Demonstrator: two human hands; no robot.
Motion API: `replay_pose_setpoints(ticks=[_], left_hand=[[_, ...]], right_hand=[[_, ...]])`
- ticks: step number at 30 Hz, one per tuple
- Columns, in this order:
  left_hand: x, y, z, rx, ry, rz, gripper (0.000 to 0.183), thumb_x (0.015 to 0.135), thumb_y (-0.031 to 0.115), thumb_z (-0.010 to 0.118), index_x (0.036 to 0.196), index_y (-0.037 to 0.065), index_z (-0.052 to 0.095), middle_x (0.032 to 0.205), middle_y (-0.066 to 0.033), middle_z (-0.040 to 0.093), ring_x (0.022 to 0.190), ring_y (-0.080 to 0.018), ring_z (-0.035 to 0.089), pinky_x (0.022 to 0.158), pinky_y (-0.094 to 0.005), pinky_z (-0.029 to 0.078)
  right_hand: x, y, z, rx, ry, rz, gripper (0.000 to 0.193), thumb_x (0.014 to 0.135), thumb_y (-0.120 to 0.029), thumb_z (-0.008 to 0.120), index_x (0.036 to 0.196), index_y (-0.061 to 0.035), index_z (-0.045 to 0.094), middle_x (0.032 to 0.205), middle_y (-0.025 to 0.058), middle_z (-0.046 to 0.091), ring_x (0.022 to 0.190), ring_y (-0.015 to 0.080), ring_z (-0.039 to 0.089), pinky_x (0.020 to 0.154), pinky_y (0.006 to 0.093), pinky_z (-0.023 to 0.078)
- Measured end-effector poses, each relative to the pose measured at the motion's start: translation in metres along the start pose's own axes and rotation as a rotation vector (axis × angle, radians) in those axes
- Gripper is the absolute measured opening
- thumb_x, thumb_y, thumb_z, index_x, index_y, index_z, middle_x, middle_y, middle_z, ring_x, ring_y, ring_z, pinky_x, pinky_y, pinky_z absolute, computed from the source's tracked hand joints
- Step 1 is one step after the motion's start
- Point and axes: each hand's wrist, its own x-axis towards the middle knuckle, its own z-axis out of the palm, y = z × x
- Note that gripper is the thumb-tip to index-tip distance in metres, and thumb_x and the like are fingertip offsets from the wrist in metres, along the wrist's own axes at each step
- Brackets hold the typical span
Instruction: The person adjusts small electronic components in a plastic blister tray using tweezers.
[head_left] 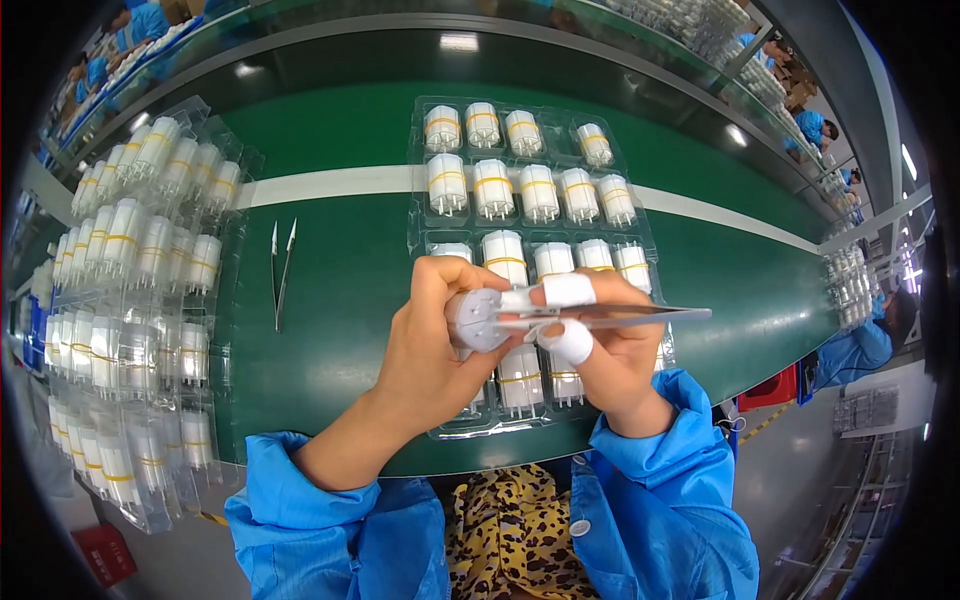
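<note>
My left hand (415,345) is closed round a white cylindrical plug-like part (478,318), its end with small holes turned up toward me. In my right hand (622,372) is a pair of metal tweezers (660,317), pinched between thumb and finger, both wrapped in white tape. The tweezers' tips reach the edge of the white part; whether they grip anything there is hard to make out. Beneath both hands lies a clear plastic tray (414,232) with rows of white cylinders, each with a yellow band and many with metal pins. My hands hide part of its nearer rows.
A second pair of tweezers (283,278) lies on the green table (330,340), left of my hands. Clear trays of similar cylinders (120,240) are piled at the far left. A white stripe (330,187) crosses the table. At the right, a person in blue (860,345) sits by more trays.
</note>
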Motion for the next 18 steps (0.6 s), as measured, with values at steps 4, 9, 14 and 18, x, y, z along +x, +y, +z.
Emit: replay_pose_setpoints(ticks=[4,9,14,18], left_hand=[[0.0018,0.002,0.002,0.045,0.002,0.126,0.064,0.071,-0.01,0.06,0.13,-0.002,0.037,0.114,-0.0174,0.053,0.108,-0.0339,0.05,0.091,-0.0401,0.042],[0.0047,0.0025,-0.0003,0.325,0.029,0.268,0.065,0.064,-0.012,0.059,0.126,0.0,0.046,0.114,-0.0184,0.051,0.104,-0.037,0.047,0.091,-0.0418,0.038],[0.0053,0.0029,0.0003,0.401,0.052,0.322,0.064,0.062,-0.012,0.06,0.123,0.001,0.05,0.113,-0.0182,0.051,0.103,-0.0375,0.047,0.09,-0.0426,0.039],[0.0048,0.0016,0.0011,0.375,0.066,0.305,0.065,0.061,-0.013,0.06,0.124,0.002,0.05,0.113,-0.0173,0.051,0.103,-0.0373,0.047,0.09,-0.0426,0.039]], right_hand=[[-0.0009,0.0048,-0.001,0.097,0.12,0.025,0.025,0.082,0.005,0.064,0.107,0.0051,0.06,0.1,0.0138,0.065,0.097,0.02,0.063,0.085,0.0317,0.051],[-0.0015,0.0029,-0.0019,-0.063,0.075,-0.053,0.024,0.082,0.005,0.064,0.105,0.0039,0.061,0.099,0.014,0.065,0.094,0.0196,0.064,0.082,0.0307,0.051],[0.0,0.0043,0.0008,-0.014,0.107,-0.088,0.022,0.081,0.006,0.064,0.103,0.0039,0.063,0.098,0.0137,0.066,0.092,0.0193,0.064,0.08,0.0299,0.051],[0.0012,0.0028,0.0,-0.046,0.075,-0.069,0.02,0.081,0.006,0.064,0.101,0.004,0.063,0.096,0.0147,0.067,0.09,0.0193,0.065,0.08,0.0293,0.051]])
